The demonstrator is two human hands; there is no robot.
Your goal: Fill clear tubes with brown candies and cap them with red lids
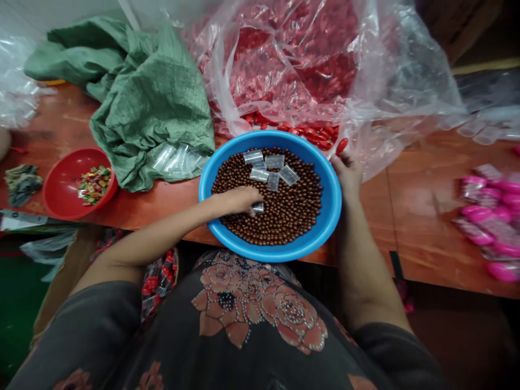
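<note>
A blue basin (205,203) full of small brown balls (280,216) is in front of me. Several clear plastic tubes (275,161) lie on the balls toward the far side. My left hand (241,200) reaches into the basin, its fingers closed around another clear tube (258,207) at the surface of the balls. Just outside the right rim, my right hand (348,170) has its fingers pinched at a small red plastic piece (342,145), which sticks up past the fingertips. The grip itself is partly hidden.
Behind the basin, a large clear bag (296,65) holds many red pieces, some spilling out (320,134). A green woven sack (154,103) lies left, near a red bowl (52,189) of wrapped sweets. Pink items (495,216) lie right. Below the table's edge are red-capped tubes (160,281).
</note>
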